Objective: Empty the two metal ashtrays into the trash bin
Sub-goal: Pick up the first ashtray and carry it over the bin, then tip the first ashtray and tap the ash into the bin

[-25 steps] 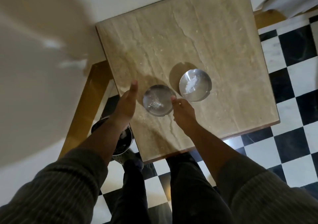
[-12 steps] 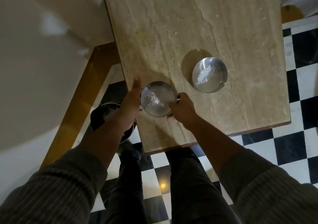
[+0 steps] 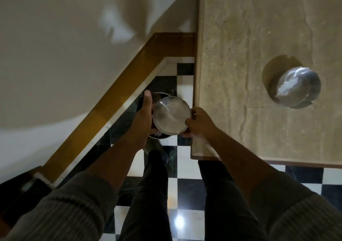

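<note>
**Operator:** Holding the first ashtray (image 3: 172, 115) over the bin now. Status?

**Guide:** You have it between both hands, off the left edge of the desk (image 3: 231, 37) and above the trash bin (image 3: 159, 134) on the floor. Your left hand (image 3: 143, 115) presses its left rim with the fingers straight and together. Your right hand (image 3: 199, 122) is curled around its near-right rim. The dish looks roughly level, perhaps slightly tipped, and a streak of pale ash shows inside it. Judged from that, nothing has been emptied yet.

**Operator:** What remains?

**Guide:** Tip this dish so the ash falls into the bin. Then deal with the second ashtray (image 3: 296, 88), which sits on the desk well to the right and farther off, untouched, with a pale heap of ash in it. Neither dish counts as done.

**Operator:** Anything you cannot confirm?

**Guide:** Most of the bin is hidden beneath the dish and your hands. Only a dark arc of rim and a perforated patch at its near side show, so how full it is cannot be told. Fingertips under the dish are out of sight. The light is dim, and the second ashtray's outline is smeared, so its rim notches are hard to make out. Whether any ash is falling cannot be told.
</note>
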A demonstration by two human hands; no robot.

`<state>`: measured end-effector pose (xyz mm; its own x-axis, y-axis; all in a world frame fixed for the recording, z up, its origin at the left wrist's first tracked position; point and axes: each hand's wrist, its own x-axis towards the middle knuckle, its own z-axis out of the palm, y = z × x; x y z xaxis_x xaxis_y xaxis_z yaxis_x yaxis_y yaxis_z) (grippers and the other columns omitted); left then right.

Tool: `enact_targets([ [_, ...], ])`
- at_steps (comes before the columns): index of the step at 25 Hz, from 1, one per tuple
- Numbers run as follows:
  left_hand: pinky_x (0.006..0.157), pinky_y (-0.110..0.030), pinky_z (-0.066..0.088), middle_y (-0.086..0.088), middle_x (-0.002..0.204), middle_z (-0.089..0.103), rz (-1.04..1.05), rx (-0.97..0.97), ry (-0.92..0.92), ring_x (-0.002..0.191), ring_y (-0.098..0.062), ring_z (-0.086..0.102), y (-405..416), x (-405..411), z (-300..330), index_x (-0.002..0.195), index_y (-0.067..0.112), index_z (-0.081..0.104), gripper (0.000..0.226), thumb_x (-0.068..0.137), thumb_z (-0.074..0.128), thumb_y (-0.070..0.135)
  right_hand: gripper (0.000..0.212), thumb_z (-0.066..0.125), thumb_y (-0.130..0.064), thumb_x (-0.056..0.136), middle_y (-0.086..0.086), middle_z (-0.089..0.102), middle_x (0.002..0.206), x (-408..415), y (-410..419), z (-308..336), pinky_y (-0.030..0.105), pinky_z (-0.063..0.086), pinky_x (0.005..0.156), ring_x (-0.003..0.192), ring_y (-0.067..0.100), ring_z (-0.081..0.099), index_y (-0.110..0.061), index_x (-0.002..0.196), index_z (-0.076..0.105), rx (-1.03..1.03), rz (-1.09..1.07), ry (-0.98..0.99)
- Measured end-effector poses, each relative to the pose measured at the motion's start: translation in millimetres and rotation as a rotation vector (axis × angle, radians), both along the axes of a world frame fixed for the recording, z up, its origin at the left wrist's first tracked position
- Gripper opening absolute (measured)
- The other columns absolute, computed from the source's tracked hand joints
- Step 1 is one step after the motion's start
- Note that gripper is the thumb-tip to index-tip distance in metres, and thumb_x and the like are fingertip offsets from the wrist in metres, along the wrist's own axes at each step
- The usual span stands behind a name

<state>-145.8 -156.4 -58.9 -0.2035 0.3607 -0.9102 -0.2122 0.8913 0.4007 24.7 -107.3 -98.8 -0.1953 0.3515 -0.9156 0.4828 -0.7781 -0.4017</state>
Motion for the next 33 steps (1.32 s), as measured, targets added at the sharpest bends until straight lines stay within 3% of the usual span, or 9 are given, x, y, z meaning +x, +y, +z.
enact_targets([
  [4,0.094,-0.043,0.059,-0.013,0.14,0.068,0.097,-0.035,-0.015,0.126,-0.031,0.065,-34,-38,-42,0.143,0.023,0.063,0.103,0.077,0.03,0.095,0.047,0.053,0.007,0.091,0.016,0.05,0.136,-34,-17,-21,0.053,0.061,0.085,0.109,0.037,0.062,-0.01,0.134,0.043,-0.045,0.111,0.051],
  [9,0.079,-0.045,0.061,-0.011,0.12,0.071,0.18,-0.175,-0.221,0.103,-0.029,0.07,-31,-79,-80,0.118,0.02,0.065,0.046,0.098,0.052,0.059,0.044,0.06,0.006,0.09,-0.001,0.055,0.114,-50,-18,-37,0.051,0.061,0.085,0.114,0.033,0.059,-0.019,0.124,0.047,0.049,0.185,0.133],
  [11,0.086,-0.044,0.062,-0.015,0.128,0.069,0.059,-0.152,-0.351,0.114,-0.033,0.068,-22,-99,-86,0.127,0.019,0.063,0.044,0.094,0.063,0.049,0.044,0.064,0.002,0.089,-0.013,0.053,0.105,-55,-11,-41,0.037,0.062,0.081,0.107,0.024,0.06,-0.027,0.118,0.047,0.194,0.282,0.167],
  [13,0.09,-0.041,0.061,-0.017,0.132,0.065,-0.087,-0.155,-0.456,0.118,-0.034,0.066,-8,-116,-92,0.141,0.017,0.055,0.074,0.077,0.077,0.049,0.047,0.066,0.0,0.088,-0.015,0.054,0.109,-58,-4,-47,0.025,0.057,0.081,0.104,0.019,0.061,-0.031,0.118,0.047,0.349,0.384,0.168],
  [17,0.105,-0.047,0.053,-0.013,0.136,0.06,-0.597,-0.141,-0.43,0.125,-0.036,0.061,26,-132,-119,0.129,0.026,0.059,0.114,0.026,0.1,0.054,0.054,0.07,-0.003,0.086,0.009,0.05,0.135,-56,-1,-70,0.035,0.056,0.096,0.117,0.027,0.061,-0.015,0.134,0.047,0.656,0.64,0.224],
  [20,0.112,-0.049,0.048,-0.005,0.142,0.062,-0.942,-0.074,-0.394,0.129,-0.03,0.059,40,-124,-134,0.142,0.028,0.054,0.109,0.044,0.094,0.049,0.054,0.073,-0.004,0.083,0.014,0.052,0.134,-51,-3,-84,0.032,0.057,0.086,0.107,0.03,0.065,-0.012,0.132,0.052,0.845,0.9,0.224],
  [27,0.081,-0.019,0.048,0.007,0.139,0.048,-0.994,0.303,0.162,0.119,-0.015,0.054,-12,-99,-166,0.151,0.025,0.036,0.118,0.052,0.09,0.06,0.042,0.056,-0.018,0.081,0.024,0.059,0.125,-52,-11,-93,0.041,0.059,0.069,0.098,0.041,0.065,-0.012,0.122,0.053,1.113,1.225,0.094],
  [29,0.089,-0.017,0.046,0.004,0.145,0.045,-0.962,0.492,0.403,0.123,-0.016,0.05,-31,-94,-170,0.154,0.018,0.032,0.126,0.051,0.085,0.066,0.054,0.069,-0.024,0.078,0.025,0.055,0.133,-55,-10,-94,0.051,0.061,0.084,0.114,0.044,0.059,-0.01,0.128,0.052,1.144,1.235,0.039],
  [33,0.108,-0.043,0.046,-0.016,0.156,0.042,-0.961,0.534,0.571,0.139,-0.032,0.044,-53,-93,-184,0.159,0.005,0.024,0.142,0.049,0.09,0.068,0.1,0.068,-0.061,0.078,0.032,0.023,0.156,-59,3,-55,0.053,0.017,0.12,0.149,0.041,0.011,0.001,0.146,0.028,1.373,0.981,0.02],
])
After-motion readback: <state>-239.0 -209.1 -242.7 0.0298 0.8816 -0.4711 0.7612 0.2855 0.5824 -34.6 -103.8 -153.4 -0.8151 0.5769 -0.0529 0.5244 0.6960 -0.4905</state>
